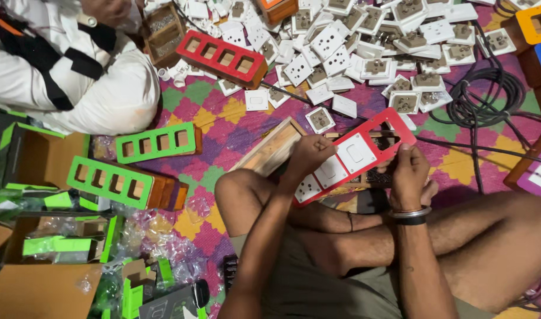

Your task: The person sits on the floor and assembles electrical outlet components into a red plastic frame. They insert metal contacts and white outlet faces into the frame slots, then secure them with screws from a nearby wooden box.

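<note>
Red faceplate (358,155) held over the lap, above an open wooden box (274,147). Long axis runs near-left to far-right, face up, 3 white modules fitted. Left hand (309,155) fingers curled over far edge; right hand (407,174) fingers closed on near edge.

Long red plastic switch-board faceplate (356,156), rectangular, tilted diagonally above crossed legs, upper end empty and open. Three white square modules seated in its openings: rocker switch (354,155) uppermost, plain switch (330,172) in the middle, pin socket (308,188) lowest.
</note>
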